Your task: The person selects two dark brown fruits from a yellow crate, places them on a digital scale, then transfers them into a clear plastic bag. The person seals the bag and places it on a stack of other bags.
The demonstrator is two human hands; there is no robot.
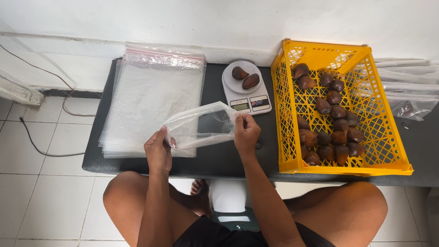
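While the left hand (157, 151) pinches one end of a clear plastic bag (201, 124), the right hand (247, 132) grips its other end, stretching it between them above the dark table (215, 158).

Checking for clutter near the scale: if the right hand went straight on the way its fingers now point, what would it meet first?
Probably the white digital kitchen scale, beyond the clear plastic bag the right hand already holds; its fingers point up-table towards it, though depth is unclear.

Scale display (239, 106): reading too small to tell. Clear bags (408, 87) at the table's (215, 160) right end: cut off by the picture's right edge, contents indistinct. Left hand (158, 153): fingertips hidden behind the held plastic bag (201, 124).
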